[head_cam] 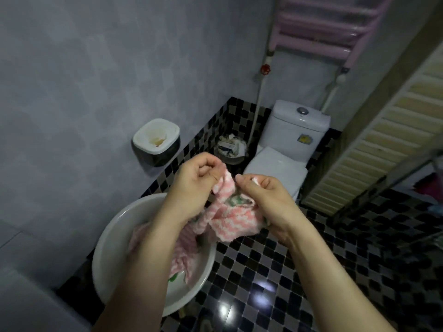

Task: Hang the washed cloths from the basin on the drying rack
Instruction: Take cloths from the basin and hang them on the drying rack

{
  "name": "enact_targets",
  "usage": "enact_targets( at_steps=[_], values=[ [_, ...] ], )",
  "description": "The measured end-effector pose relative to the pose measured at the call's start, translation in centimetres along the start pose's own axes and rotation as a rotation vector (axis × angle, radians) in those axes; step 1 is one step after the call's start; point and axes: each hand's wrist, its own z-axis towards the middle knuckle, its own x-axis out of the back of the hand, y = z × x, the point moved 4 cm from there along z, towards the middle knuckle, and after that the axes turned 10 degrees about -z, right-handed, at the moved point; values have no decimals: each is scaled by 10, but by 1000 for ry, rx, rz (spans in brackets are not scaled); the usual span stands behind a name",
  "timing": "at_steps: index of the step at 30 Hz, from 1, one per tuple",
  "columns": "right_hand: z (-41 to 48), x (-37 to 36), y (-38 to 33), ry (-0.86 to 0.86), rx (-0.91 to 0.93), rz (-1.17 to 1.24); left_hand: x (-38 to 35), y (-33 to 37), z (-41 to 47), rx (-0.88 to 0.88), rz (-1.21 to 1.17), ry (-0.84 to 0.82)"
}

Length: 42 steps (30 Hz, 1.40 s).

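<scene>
Gripping the pink striped cloth (237,219) in left hand (199,178) and right hand (261,195) just above the basin (107,236), best to find two corners and pull it flat before lifting to the pink wall rack (318,37)

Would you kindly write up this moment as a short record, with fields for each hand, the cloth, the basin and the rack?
left hand: pinches the upper edge of the pink-and-white cloth
right hand: grips the same cloth's other side
cloth state: bunched, raised above the basin, not yet hung
basin contents: more pink cloth
drying rack: pink bars on the wall above the toilet
</scene>
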Motion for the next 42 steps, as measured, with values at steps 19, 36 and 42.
enact_targets(
  at_steps=[19, 36, 42],
  values=[
    [-191, 268, 22, 422, 189, -806, -315, 63, -36, -106, 462, -783],
    [-279, 408, 71, 349, -210, -484, -516, 73, -41, -417, 145, -969],
    [-294, 480, 64, 719, -269, -556, -551, 59, 21, -349, 110, -991]
  ],
)
